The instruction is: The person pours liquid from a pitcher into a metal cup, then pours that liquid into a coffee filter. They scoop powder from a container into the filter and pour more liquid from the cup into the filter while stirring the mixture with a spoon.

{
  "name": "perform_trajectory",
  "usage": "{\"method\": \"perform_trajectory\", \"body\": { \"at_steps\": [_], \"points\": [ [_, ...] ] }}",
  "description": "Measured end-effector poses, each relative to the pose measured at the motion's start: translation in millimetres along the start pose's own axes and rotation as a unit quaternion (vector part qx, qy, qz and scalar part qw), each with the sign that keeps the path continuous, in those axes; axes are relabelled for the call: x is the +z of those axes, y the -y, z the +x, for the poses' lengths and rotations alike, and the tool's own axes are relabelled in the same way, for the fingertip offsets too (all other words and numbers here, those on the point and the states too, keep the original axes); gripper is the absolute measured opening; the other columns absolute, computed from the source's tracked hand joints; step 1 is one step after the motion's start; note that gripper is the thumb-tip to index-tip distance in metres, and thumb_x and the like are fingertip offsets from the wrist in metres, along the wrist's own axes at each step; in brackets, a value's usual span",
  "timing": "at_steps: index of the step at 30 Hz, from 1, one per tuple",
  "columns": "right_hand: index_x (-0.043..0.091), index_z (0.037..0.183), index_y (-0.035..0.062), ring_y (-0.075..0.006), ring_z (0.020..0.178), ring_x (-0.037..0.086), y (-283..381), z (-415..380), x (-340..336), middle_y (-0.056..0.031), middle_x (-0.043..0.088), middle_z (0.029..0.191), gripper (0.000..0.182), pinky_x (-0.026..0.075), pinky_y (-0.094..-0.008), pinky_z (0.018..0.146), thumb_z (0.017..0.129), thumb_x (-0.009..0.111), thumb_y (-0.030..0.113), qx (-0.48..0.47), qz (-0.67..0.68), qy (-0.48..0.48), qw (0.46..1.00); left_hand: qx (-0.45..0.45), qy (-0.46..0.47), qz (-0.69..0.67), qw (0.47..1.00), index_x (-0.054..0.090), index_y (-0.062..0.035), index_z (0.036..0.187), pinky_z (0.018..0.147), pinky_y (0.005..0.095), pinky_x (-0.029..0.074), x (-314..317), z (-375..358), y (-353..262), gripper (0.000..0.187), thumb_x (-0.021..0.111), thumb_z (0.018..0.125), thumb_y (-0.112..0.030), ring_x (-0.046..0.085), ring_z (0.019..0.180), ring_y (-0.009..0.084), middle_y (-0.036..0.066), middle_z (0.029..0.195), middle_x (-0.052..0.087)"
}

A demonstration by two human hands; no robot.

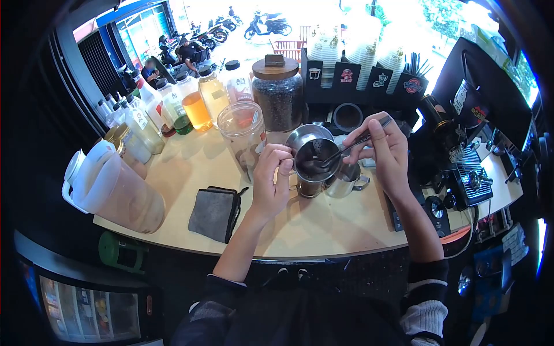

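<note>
My left hand (pixel 271 176) grips the rim and side of a steel cup (pixel 306 135), its mouth turned up toward me. In my right hand (pixel 385 151) is a dark-handled spoon (pixel 359 140), pinched between thumb and fingers, with its lower end inside the cup. Directly under the cup in this view stands a glass (pixel 310 189) with brownish contents, partly hidden. A steel milk pitcher (pixel 343 185) sits just right of the glass. Left of my left hand, a clear plastic jar (pixel 239 130) stands open-topped on the counter.
A folded grey cloth (pixel 211 213) and a large plastic pitcher (pixel 124 187) occupy the counter's left. Bottles (pixel 196 109) and a wooden-lidded jar of dark beans (pixel 278 95) line the back. Behind are stacked cups (pixel 324 43); an espresso machine (pixel 470 167) stands right.
</note>
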State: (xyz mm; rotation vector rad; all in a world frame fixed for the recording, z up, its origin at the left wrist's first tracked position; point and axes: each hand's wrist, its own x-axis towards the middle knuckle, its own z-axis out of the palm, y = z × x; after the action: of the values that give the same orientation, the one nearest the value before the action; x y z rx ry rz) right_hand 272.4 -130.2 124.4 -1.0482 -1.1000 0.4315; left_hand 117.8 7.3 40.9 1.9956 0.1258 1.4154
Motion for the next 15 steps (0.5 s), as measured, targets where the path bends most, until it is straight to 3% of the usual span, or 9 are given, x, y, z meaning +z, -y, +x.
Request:
{"method": "perform_trajectory", "body": {
  "at_steps": [2,7,9,15],
  "points": [
    [0.044,0.097,0.0011,-0.014,0.058,0.061,2.0,0.7,-2.4,-0.0176,0.062,0.082,0.024,0.055,-0.0257,0.057,0.101,0.036,0.023,-0.028,-0.045,0.007,0.999,0.002,-0.003,-0.003,1.0,0.05,0.0005,0.083,0.072,0.0308,0.041,0.2,-0.5,1.0,0.014,0.048,0.092,-0.01,0.051,0.079,0.0227,0.01,0.087,0.053],
    [0.044,0.097,0.0,-0.0139,0.059,0.061,7.1,-14.4,7.0,-0.0173,0.062,0.083,0.023,0.054,-0.0241,0.058,0.101,0.035,0.021,-0.045,-0.005,0.009,0.999,0.002,-0.008,-0.009,1.0,0.05,0.0003,0.083,0.071,0.0308,0.041,-0.8,-0.7,1.6,0.013,0.048,0.092,-0.009,0.051,0.079,0.0225,0.01,0.086,0.053],
    [0.043,0.097,0.0,-0.0133,0.059,0.061,3.5,-17.1,8.1,-0.0172,0.063,0.083,0.023,0.053,-0.0235,0.057,0.101,0.034,0.021,-0.06,-0.045,0.022,0.997,0.008,0.005,0.001,1.0,0.052,0.0008,0.087,0.069,0.0252,0.04,-2.2,-1.8,5.2,0.017,0.045,0.096,-0.013,0.049,0.077,0.0148,0.009,0.09,0.053],
    [0.043,0.097,0.0009,-0.0112,0.06,0.06,4.3,-7.9,-1.3,-0.0152,0.063,0.083,0.021,0.053,-0.0236,0.058,0.101,0.034,0.02,-0.063,0.004,0.014,0.998,0.015,0.001,-0.001,1.0,0.052,0.0009,0.088,0.069,0.0252,0.04,-0.9,0.0,4.0,0.016,0.045,0.095,-0.012,0.049,0.076,0.0149,0.009,0.09,0.053]
  ]
}}
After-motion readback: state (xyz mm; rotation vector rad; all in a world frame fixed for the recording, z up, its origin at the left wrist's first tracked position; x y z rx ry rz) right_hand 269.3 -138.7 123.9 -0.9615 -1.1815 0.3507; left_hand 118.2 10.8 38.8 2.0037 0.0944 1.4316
